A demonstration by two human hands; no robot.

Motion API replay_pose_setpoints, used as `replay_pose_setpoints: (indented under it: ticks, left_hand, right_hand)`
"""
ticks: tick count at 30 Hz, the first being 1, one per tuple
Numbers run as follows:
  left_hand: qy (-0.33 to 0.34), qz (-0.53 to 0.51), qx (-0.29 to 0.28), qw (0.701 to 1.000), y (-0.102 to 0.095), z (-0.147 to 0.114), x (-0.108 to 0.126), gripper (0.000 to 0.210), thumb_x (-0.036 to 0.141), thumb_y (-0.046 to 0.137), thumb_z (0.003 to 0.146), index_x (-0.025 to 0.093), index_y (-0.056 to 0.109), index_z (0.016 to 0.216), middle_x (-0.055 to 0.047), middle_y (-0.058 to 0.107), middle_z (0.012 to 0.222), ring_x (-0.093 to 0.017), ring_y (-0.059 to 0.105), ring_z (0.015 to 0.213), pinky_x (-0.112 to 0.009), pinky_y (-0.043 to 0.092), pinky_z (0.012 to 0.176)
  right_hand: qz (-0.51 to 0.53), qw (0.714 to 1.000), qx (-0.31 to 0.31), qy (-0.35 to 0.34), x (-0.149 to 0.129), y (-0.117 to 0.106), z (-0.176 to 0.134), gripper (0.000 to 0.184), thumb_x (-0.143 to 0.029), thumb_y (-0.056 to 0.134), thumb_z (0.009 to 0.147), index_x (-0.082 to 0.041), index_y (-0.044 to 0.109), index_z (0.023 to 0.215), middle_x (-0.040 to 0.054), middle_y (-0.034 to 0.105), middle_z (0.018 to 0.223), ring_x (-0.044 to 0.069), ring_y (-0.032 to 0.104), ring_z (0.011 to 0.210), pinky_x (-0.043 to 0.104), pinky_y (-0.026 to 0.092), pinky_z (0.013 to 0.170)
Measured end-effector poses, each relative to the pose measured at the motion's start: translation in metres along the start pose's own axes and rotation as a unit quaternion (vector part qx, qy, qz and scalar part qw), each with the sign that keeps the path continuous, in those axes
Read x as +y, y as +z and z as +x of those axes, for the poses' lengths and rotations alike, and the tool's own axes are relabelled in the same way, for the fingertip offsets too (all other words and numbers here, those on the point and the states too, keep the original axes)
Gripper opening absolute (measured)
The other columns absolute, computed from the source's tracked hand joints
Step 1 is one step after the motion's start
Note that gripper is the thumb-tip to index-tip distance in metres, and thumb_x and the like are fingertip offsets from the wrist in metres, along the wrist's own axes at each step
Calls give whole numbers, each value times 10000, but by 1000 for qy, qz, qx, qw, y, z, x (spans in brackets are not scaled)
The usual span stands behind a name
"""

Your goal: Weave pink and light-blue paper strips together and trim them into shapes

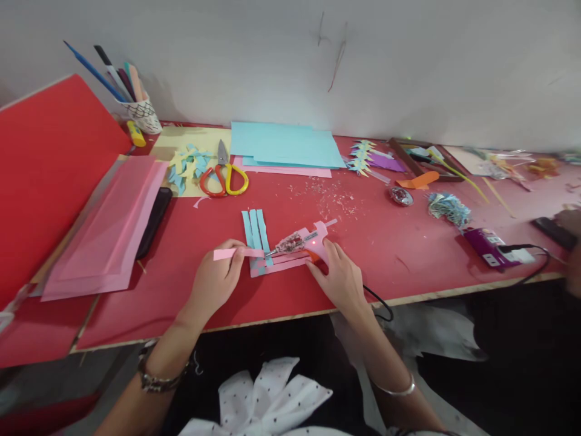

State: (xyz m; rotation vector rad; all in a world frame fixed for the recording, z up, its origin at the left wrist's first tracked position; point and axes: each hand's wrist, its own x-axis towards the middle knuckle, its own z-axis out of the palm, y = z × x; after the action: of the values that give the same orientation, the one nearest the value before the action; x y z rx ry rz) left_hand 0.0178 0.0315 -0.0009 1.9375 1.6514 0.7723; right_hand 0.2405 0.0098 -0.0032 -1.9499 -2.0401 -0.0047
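Between the thumb and fingers of my left hand [221, 270] is a pink paper strip [223, 254], held level over the woven paper piece. My right hand [339, 270] is wrapped round a pink glue gun [320, 239], whose nozzle points left and meets the strip near its right end. A glue stick [331, 223] pokes out of the gun's back. Below lie blue paper strips [254, 225] standing away from me, crossed by pink strips [290, 263] running sideways. My fingers and the gun hide part of the weave.
Scissors [222, 172] and paper scraps [190, 162] lie at the back left. Blue sheets [281, 143] rest by the wall, pink sheets [106, 230] at left. On the right sit a purple power box [490, 247], a cord and a yarn bundle [449, 209]. Another person's hand [571, 223] shows far right.
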Motion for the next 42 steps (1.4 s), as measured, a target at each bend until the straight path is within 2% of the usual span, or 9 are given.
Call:
replay_pose_setpoints:
  ticks: [15,26,33,42]
  left_hand:
    - [-7,5,-8,1000,0,0,-1,350,376,232,855,189,524,808,-45,642,794,-195,589,750,-296,417,676]
    - [-3,7,0,1000,1,0,-1,348,379,235,843,188,522,799,-54,643,805,-195,594,757,-291,424,675]
    - [6,9,-3,1000,1,0,0,342,357,232,844,190,524,787,-53,640,804,-187,587,747,-287,422,677]
    - [4,-2,4,1000,2,0,-3,325,366,244,846,197,516,785,-43,642,797,-184,591,754,-286,426,673]
  right_hand:
    - [-20,999,-35,6,-5,-4,2,344,-313,393,827,-136,508,1100,131,605,1003,209,599,769,272,446,561]
    - [-26,1000,14,11,6,-4,-1,333,-310,344,853,-157,528,1085,122,623,925,211,599,765,265,439,549]
    - [-35,999,9,29,14,-8,-1,332,-318,343,857,-142,526,1071,128,624,957,216,608,759,267,422,525]
    - [-43,997,35,46,34,-9,-1,329,-324,342,844,-169,527,1066,109,636,933,216,610,736,274,420,525]
